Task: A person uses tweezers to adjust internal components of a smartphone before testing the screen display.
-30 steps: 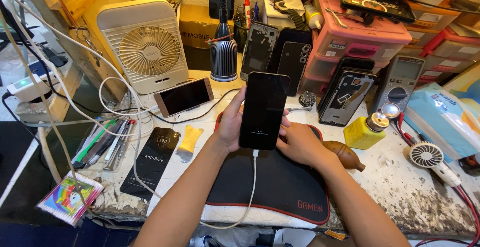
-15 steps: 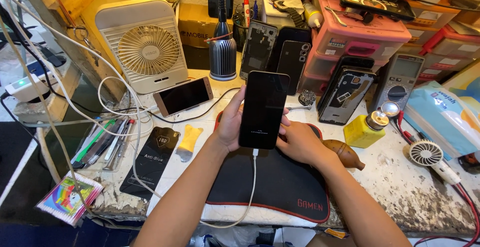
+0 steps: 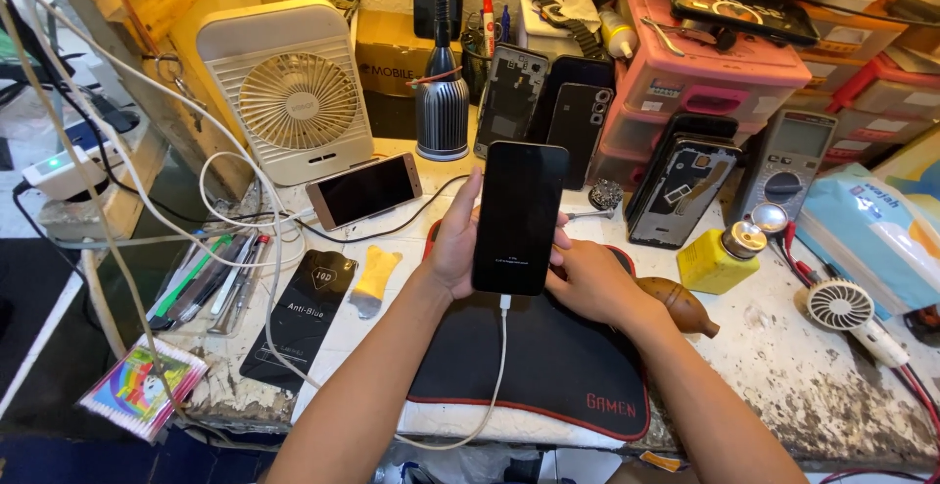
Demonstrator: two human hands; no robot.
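Observation:
A black smartphone (image 3: 519,215) with a dark screen stands upright above a black mat (image 3: 548,367). My left hand (image 3: 452,244) grips its left edge, thumb up along the side. My right hand (image 3: 587,278) holds its lower right edge. A white cable (image 3: 497,367) is plugged into the phone's bottom and trails down over the mat toward the bench's front edge.
A white desk fan (image 3: 294,92) and a gold phone (image 3: 364,190) lie at the left. Hand tools (image 3: 211,278) and a black screen-protector packet (image 3: 299,313) sit nearer. Phone shells (image 3: 681,190), a yellow bottle (image 3: 720,259), pink drawers (image 3: 705,92), a multimeter (image 3: 793,161) and a mini fan (image 3: 842,306) crowd the right.

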